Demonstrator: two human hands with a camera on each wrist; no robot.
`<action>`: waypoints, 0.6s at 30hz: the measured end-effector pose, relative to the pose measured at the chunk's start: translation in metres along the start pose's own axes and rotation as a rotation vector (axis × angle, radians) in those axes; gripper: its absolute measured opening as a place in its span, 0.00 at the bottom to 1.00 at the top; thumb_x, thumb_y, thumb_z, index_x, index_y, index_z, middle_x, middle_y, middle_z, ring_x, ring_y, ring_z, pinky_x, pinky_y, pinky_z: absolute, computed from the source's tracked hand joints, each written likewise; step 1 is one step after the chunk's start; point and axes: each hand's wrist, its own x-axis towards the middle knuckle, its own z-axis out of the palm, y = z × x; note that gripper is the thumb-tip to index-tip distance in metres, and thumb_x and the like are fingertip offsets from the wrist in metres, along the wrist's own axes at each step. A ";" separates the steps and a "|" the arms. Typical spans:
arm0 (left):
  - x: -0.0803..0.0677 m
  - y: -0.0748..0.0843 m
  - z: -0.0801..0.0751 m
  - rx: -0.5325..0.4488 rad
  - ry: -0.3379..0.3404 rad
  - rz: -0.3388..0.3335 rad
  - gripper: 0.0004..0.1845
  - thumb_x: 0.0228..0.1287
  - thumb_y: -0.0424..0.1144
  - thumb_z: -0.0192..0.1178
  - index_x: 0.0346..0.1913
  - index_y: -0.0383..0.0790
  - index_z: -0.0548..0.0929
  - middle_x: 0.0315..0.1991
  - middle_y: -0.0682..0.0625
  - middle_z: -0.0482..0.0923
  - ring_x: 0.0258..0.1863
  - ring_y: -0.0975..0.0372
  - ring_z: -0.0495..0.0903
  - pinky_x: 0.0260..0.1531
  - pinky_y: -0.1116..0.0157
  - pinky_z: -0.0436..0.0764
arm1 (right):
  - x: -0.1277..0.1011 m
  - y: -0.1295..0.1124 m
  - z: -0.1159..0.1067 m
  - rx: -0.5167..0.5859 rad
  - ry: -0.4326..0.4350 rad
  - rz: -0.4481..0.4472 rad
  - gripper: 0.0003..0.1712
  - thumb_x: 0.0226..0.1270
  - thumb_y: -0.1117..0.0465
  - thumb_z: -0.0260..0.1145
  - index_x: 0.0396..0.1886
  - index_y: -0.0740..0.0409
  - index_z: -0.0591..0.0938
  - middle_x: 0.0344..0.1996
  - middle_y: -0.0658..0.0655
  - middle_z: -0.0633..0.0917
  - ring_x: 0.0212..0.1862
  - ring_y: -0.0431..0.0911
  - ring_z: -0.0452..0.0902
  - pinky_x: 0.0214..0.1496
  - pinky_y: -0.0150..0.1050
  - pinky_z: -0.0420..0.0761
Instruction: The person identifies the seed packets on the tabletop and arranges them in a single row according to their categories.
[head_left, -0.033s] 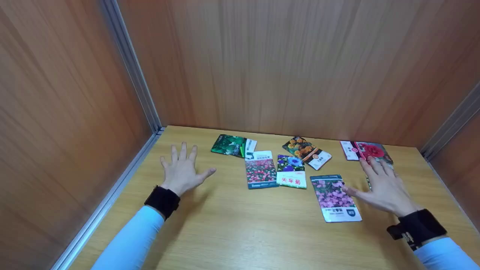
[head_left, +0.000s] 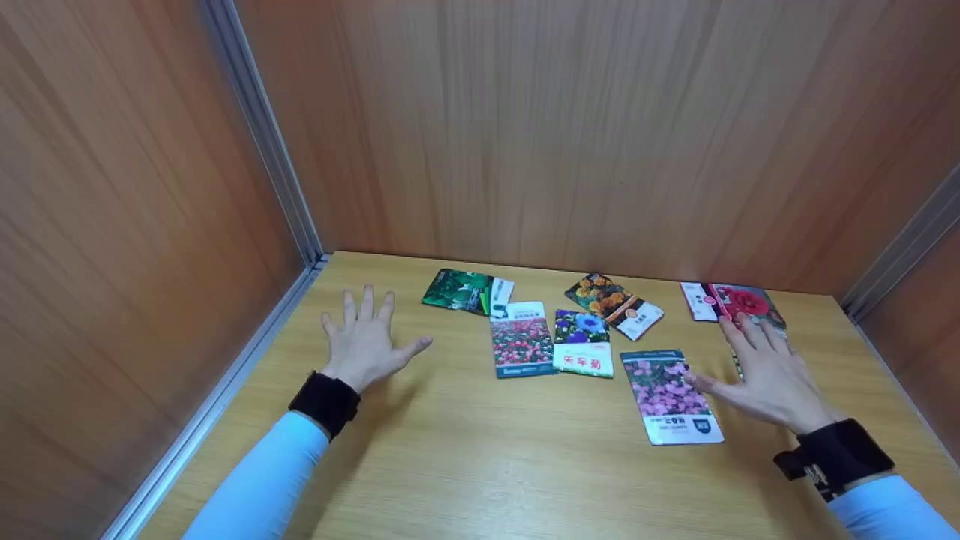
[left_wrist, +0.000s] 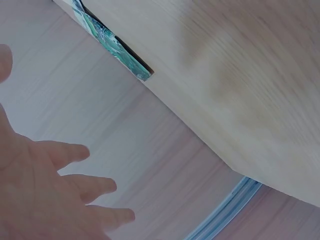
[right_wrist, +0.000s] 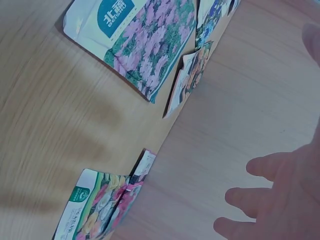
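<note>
1. Left hand (head_left: 364, 349): fingers straight and spread, thumb out, raised over the left of the desk (head_left: 465, 457), its shadow falling on the wood.
2. Green packet (head_left: 456, 290): nearest the left hand but well apart from it, lying near the back wall (head_left: 525, 135).
3. Right hand (head_left: 776, 379): fingers stretched and spread, raised over the right of the desk.
4. Purple packet (head_left: 670, 394): flat on the desk; in the head view the right thumb overlaps its edge.
5. Red packet (head_left: 746, 302): by the back wall, beyond the right fingers.
6. Mixed-flower packet (right_wrist: 100, 207): just beside the red packet, mostly hidden by the right hand in the head view.
7. Pink packet (head_left: 523, 341) and blue packet (head_left: 583, 352): side by side mid-desk, their edges meeting.
8. Orange packet (head_left: 615, 306): slanted behind the blue packet; I cannot tell if these 2 touch.
9. Each wrist: 1 black band (head_left: 325, 405) above a pale blue sleeve (head_left: 262, 476).
</note>
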 end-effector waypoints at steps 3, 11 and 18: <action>-0.001 0.000 0.001 0.006 -0.003 -0.004 0.62 0.71 0.83 0.55 0.91 0.40 0.57 0.93 0.29 0.42 0.92 0.28 0.36 0.81 0.15 0.41 | 0.001 -0.001 -0.001 -0.008 0.003 -0.006 0.71 0.71 0.21 0.66 0.92 0.65 0.52 0.87 0.82 0.54 0.86 0.85 0.46 0.77 0.93 0.50; -0.001 0.004 0.000 -0.040 -0.027 0.004 0.60 0.73 0.80 0.56 0.90 0.38 0.60 0.91 0.26 0.48 0.90 0.25 0.44 0.81 0.17 0.51 | 0.000 -0.004 -0.003 0.028 0.014 -0.031 0.71 0.72 0.23 0.68 0.92 0.68 0.51 0.86 0.84 0.57 0.83 0.84 0.55 0.77 0.90 0.57; -0.001 0.011 -0.002 -0.080 -0.023 0.011 0.56 0.76 0.75 0.59 0.88 0.34 0.64 0.88 0.24 0.55 0.88 0.25 0.52 0.79 0.21 0.64 | 0.000 -0.010 -0.005 0.089 0.017 -0.042 0.69 0.74 0.28 0.70 0.92 0.69 0.51 0.85 0.83 0.59 0.83 0.84 0.56 0.76 0.90 0.60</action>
